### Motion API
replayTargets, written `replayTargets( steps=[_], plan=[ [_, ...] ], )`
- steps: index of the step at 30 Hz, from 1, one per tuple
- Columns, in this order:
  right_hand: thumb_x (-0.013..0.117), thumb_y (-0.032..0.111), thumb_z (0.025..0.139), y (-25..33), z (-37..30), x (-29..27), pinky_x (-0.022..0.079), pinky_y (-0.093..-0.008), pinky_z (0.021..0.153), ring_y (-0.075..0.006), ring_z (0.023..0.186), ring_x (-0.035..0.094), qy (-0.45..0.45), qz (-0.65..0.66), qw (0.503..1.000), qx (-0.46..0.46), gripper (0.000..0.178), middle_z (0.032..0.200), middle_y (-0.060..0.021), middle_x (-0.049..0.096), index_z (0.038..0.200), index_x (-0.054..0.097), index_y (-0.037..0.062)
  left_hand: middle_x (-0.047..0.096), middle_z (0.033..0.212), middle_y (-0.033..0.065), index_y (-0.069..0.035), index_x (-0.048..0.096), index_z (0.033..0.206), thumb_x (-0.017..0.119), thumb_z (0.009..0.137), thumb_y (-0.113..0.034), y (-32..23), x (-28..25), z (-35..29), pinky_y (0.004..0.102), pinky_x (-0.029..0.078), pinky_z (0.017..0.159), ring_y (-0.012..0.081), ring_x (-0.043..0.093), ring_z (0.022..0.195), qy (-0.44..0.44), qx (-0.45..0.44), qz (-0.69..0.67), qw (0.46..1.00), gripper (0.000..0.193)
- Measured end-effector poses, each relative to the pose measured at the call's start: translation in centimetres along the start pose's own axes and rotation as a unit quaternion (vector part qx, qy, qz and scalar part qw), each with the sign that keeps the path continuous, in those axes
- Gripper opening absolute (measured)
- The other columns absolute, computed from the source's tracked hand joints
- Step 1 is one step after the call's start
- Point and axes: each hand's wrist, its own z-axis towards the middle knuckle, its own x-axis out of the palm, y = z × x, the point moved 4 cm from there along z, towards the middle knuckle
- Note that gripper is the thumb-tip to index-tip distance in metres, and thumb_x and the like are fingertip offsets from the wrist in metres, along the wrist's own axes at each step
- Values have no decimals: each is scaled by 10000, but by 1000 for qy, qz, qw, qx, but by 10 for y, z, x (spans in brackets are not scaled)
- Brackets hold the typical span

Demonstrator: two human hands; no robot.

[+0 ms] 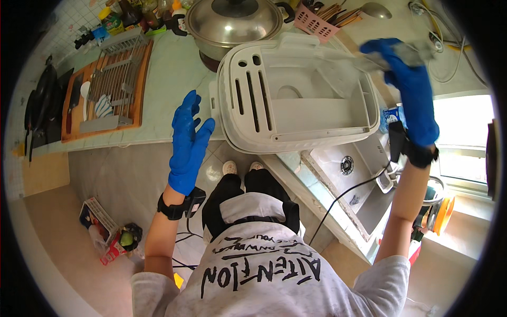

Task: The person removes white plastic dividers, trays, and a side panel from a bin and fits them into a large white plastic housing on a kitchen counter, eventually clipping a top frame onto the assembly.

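Observation:
A large white plastic container, probably a dish rack box (317, 138), spans the counter corner and part of the sink. Its left end has three long dark slots and two round holes. My left hand (189, 142), in a blue rubber glove, is beside the container's left end with its fingers stretched out and nothing in it. Over the container's far right corner is my gloved right hand (414, 90), smeared by motion. Its fingers close round a blurred greyish thing (409, 54) whose kind I cannot make out. A pale translucent blur (338, 76) crosses the container's inside.
A lidded steel pot (235, 24) and a pink utensil basket (315, 24) stand behind the container. On the left, a wire rack (117, 79) rests on a wooden board (138, 105) with a knife. A steel sink (346, 182) lies at the right, below a hose (449, 79).

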Motion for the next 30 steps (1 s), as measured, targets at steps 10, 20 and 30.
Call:
replayTargets(
  steps=[10,20,30],
  plan=[
    [520,181,835,-79,48,-7,310,-170,511,-39,571,364,172,23,978,115,200,762,35,576,941,637,60,411,1252,67,-108,364,1286,501,822,-17,21,-34,-6,321,336,931,187,421,1110,-2,-54,-22,998,492],
    [534,209,837,-135,40,4,348,-155,556,-36,634,414,157,112,968,159,242,814,24,572,1002,620,54,467,1181,58,-81,393,1263,492,824,-8,21,-21,1,285,352,906,148,446,1044,30,-65,-75,995,456],
    [560,27,761,-59,-8,-11,393,-328,878,-234,1011,510,156,176,970,-70,121,950,-84,583,869,616,24,475,1205,77,-44,399,1261,452,842,-30,-50,-8,23,276,359,910,159,475,1048,8,44,-60,997,423]
  ],
)
